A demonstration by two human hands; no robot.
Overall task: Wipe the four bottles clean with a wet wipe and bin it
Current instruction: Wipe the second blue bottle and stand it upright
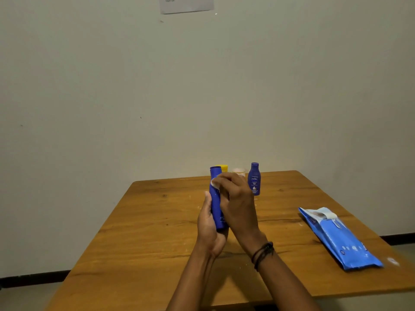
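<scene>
The left hand grips 1 blue bottle above the table; the right hand presses the wet wipe round its neck. 3 bottles stand behind, probably not yet wiped; binning remains.

Wooden worktop here, orange-brown with dark knots and a thin crack line running across the grain, plus a few little white specks and a pale smudge near the right edge. It's pushed up against a plain off-white wall with a couple of tiny dark marks. There's a sheet of paper stuck up top, print too small to read. Black baseboard along the bottom, greyish floor under it.
</scene>
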